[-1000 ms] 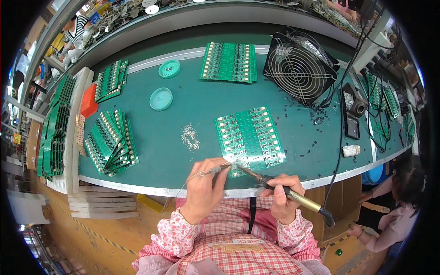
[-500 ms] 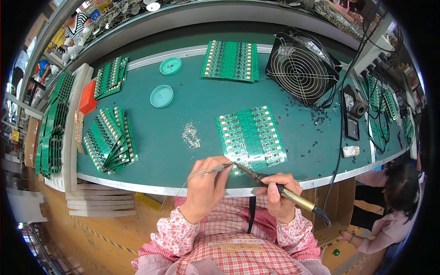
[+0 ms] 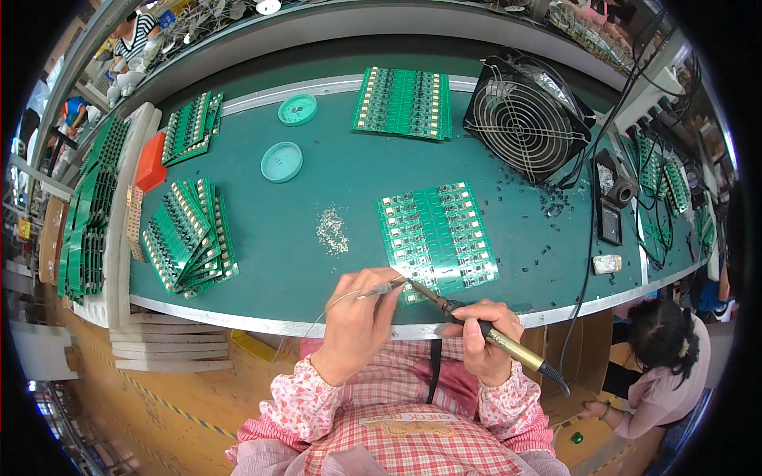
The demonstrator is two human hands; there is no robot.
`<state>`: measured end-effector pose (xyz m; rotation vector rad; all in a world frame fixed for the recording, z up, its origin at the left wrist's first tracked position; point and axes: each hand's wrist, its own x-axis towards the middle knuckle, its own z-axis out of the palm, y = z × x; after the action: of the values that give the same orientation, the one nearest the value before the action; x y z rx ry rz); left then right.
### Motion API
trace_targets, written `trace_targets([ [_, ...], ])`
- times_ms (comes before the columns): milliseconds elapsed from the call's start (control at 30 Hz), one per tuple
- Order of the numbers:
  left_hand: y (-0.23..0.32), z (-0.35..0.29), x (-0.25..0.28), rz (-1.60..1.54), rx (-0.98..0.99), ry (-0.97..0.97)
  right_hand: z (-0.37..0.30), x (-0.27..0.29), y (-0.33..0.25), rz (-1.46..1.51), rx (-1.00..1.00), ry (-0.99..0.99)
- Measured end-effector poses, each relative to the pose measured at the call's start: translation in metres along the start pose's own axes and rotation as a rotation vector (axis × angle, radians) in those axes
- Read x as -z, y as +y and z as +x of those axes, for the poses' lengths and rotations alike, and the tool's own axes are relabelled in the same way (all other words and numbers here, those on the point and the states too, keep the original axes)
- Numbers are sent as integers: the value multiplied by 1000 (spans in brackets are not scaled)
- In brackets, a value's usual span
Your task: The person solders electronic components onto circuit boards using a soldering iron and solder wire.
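My right hand (image 3: 486, 337) is closed around a soldering iron (image 3: 514, 347) with a gold and black handle. Its tip rests at the near left corner of a green circuit board panel (image 3: 435, 242) lying at the table's front edge. In my left hand (image 3: 355, 313), thumb and fingers pinch solder wire (image 3: 340, 299), which runs through a small pale tube and meets the iron's tip at the board. Rows of white and black components line the panel. The exact joint under the tip is too small to make out.
A stack of panels (image 3: 403, 103) lies behind, beside a black fan (image 3: 524, 119). More panels (image 3: 190, 238) are fanned out at left, near two turquoise lids (image 3: 282, 162). Small pale parts (image 3: 332, 230) and black bits (image 3: 548, 202) are scattered about. A person (image 3: 675, 357) bends over a cardboard box at right.
My hands, iron and solder wire stay almost in place at the board's near corner. The view has shifted slightly. The person at right has moved a little.
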<state>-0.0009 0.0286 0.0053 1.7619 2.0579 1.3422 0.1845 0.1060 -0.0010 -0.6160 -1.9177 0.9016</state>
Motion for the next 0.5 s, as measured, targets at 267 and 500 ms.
trace_targets([
  [267, 1, 0, 1, -2, 5, 4, -10, -3, 3, 54, -76, 78],
  [500, 1, -1, 0, -12, 16, 4, -18, -5, 5, 172, -244, 205],
])
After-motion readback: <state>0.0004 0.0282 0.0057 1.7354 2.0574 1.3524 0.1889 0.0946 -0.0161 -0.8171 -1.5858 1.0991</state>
